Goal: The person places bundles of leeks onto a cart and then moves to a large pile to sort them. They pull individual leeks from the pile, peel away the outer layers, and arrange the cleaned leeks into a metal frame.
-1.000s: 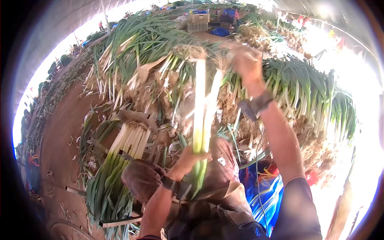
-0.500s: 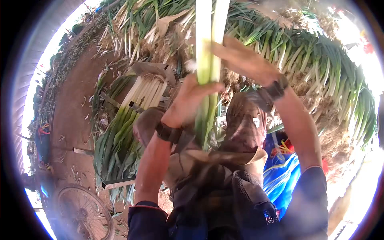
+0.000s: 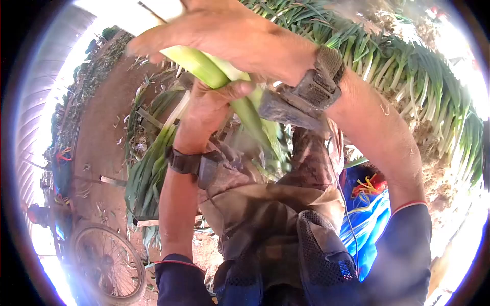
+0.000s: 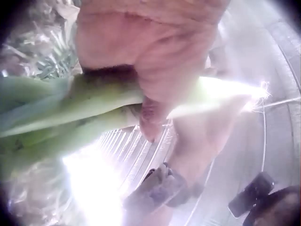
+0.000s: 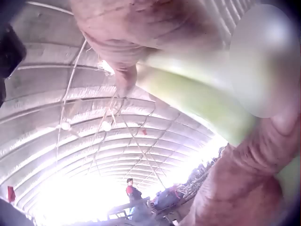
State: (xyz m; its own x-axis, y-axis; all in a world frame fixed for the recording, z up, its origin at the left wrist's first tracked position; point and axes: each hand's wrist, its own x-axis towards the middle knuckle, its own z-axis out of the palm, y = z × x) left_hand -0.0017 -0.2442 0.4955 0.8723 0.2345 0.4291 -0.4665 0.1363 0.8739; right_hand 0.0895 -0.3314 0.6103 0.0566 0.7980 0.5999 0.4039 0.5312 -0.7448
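Two leeks (image 3: pixel 199 64) slant across my lap in the head view, their green leaves trailing down between my knees. My left hand (image 3: pixel 212 99) grips them around the pale green part, thumb across the front. Farther up the stalks, my right hand (image 3: pixel 219 35) lies over them; in the right wrist view its thumb (image 5: pixel 126 82) curls down round the leeks (image 5: pixel 188 99). The left wrist view has the leeks (image 4: pixel 56 110) running through my left hand (image 4: pixel 150 52) toward a bright root end, with the right hand (image 4: pixel 202 134) beyond.
A bundle of leeks (image 3: pixel 148 171) lies in a metal-ended frame at my left. More leeks (image 3: pixel 408 76) are heaped along the right. A bicycle wheel (image 3: pixel 109 262) stands at lower left, and a blue bag (image 3: pixel 372 219) by my right leg. A person (image 5: pixel 133 193) is far off.
My right hand has come down from the root ends and across the leeks. The leeks have tipped from upright toward the left, the left hand still holding them. The head view has tilted downward.
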